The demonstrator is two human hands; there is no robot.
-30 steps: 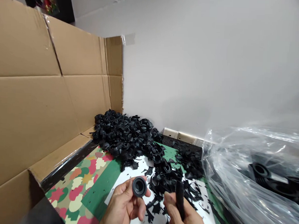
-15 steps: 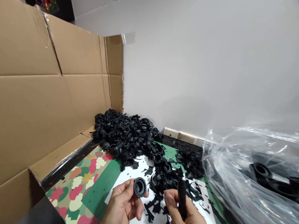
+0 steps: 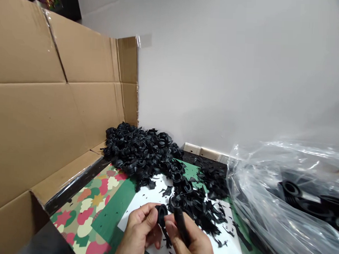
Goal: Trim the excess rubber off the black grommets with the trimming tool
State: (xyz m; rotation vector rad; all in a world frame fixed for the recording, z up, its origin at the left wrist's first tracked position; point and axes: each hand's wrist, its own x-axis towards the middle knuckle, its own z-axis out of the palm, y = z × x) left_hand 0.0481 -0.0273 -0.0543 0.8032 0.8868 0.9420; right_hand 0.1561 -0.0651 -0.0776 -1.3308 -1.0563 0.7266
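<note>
Head view: above a white sheet (image 3: 151,197) strewn with black scraps (image 3: 198,207), the left hand (image 3: 139,230) pinches a ribbed black ring (image 3: 161,215) between its fingers; the right hand (image 3: 192,240) curls its fingers round a black handle (image 3: 181,225) beside it.

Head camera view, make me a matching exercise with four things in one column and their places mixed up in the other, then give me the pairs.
Things
1. Black ribbed round piece
2. Black rod-shaped object
3. Clear crinkled plastic bag
4. Brown creased cardboard panel

Places
A. At the right of the view, with black parts inside
B. In the grip of the right hand
C. Standing along the left of the view
D. In the grip of the left hand

Pairs: 1-D, 2-B, 3-A, 4-C
</note>
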